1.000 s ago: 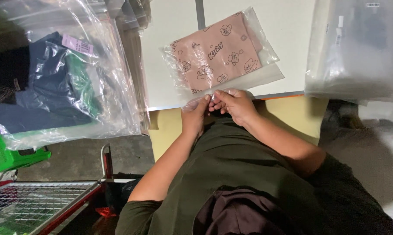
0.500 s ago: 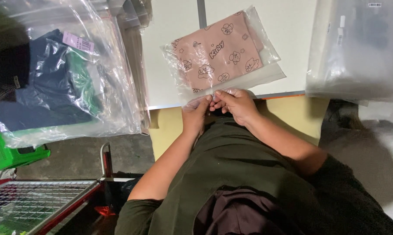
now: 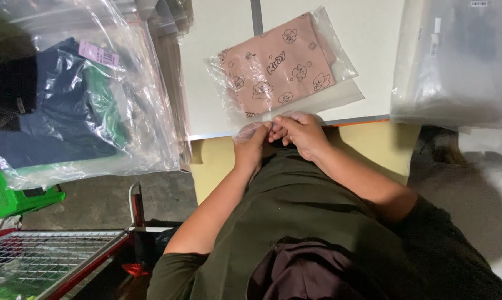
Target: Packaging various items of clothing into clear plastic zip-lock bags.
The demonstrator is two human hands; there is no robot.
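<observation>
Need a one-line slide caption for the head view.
Both hands, left hand and right hand, pinch the near edge of a clear plastic bag holding a folded pink printed cloth on a white table.

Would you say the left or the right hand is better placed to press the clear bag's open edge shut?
Probably the right hand: it lies over the clear bag edge's middle; the left hand pinches only its corner.

wire rack [image 3: 45, 258]: cut off at bottom-left | green bin [image 3: 9, 200]: cropped at left edge

Bagged cloth [image 3: 279, 66] on table [image 3: 217, 72], behind both hands; clothes bag [image 3: 68, 105] left; wire rack [image 3: 34, 261] lower left.
</observation>
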